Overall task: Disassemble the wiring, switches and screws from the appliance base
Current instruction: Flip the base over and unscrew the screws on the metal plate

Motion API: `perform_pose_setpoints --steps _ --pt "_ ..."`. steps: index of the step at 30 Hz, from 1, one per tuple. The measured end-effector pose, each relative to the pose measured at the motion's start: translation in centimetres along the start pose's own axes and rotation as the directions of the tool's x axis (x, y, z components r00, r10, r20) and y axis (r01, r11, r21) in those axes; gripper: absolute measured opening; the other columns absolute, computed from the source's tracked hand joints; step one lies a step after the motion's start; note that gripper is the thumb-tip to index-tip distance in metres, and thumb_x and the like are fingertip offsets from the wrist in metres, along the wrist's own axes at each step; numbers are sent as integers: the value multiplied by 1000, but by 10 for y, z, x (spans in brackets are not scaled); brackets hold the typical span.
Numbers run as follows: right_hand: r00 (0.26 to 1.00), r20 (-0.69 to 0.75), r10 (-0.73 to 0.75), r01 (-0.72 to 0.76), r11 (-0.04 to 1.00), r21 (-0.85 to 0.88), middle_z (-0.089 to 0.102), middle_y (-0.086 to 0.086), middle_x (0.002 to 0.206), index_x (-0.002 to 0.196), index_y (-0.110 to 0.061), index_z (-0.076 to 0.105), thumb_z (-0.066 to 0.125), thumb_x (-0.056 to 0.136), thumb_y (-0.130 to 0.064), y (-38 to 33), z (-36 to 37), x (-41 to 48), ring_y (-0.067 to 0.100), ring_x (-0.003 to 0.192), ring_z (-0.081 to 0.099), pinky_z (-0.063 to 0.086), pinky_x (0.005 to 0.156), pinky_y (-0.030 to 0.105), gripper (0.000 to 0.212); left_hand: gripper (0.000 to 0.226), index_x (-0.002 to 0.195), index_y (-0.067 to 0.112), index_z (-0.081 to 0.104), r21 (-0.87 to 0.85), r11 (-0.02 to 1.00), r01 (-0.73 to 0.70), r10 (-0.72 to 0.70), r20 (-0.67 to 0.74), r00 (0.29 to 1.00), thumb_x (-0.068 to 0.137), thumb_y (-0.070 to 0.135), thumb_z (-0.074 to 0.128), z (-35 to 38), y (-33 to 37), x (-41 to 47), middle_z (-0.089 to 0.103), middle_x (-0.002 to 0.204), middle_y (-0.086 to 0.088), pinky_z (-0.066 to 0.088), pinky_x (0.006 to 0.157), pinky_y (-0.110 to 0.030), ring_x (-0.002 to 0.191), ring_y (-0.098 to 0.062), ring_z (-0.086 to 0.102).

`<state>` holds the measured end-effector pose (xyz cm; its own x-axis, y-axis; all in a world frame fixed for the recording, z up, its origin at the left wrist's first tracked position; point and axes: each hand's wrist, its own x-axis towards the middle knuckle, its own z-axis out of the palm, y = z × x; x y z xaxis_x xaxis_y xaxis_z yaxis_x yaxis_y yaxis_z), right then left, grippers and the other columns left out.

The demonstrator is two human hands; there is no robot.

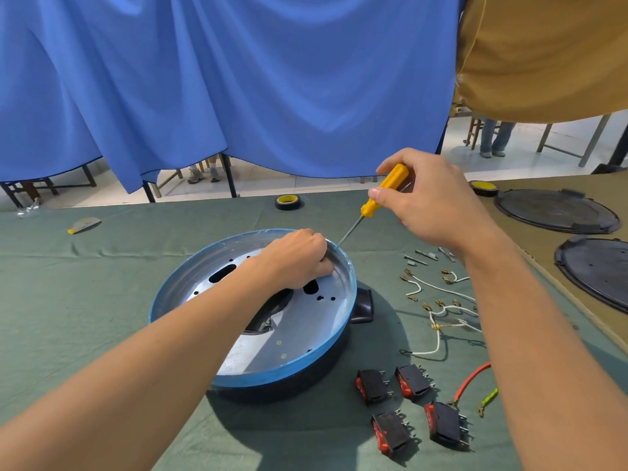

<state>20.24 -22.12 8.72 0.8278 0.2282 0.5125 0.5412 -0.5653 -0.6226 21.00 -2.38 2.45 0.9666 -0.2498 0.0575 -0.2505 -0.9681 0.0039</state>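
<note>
Evidently the blue-rimmed appliance base (272, 378) sits mid-frame on the surface (102, 300) so both hands reach in: the right hand (431, 205) wraps its fingers round the yellow screwdriver (387, 192), angled at the far rim, where the left hand (299, 260) seems to brace. Freed rocker switches (413, 382) and wires (438, 290) lie lower right; whether the curled left fingers pinch anything is hidden.
</note>
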Motion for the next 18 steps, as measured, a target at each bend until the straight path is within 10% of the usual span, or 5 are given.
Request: perform_pose_setpoints --steps 18 --pt "993 115 34 6 945 -327 56 11 103 110 -11 55 63 92 -28 -9 23 -5 31 98 52 48 81 44 26 25 111 19 67 1 999 -41 40 -139 989 100 31 48 0 -7 -7 57 107 0 44 73 -34 100 -22 55"
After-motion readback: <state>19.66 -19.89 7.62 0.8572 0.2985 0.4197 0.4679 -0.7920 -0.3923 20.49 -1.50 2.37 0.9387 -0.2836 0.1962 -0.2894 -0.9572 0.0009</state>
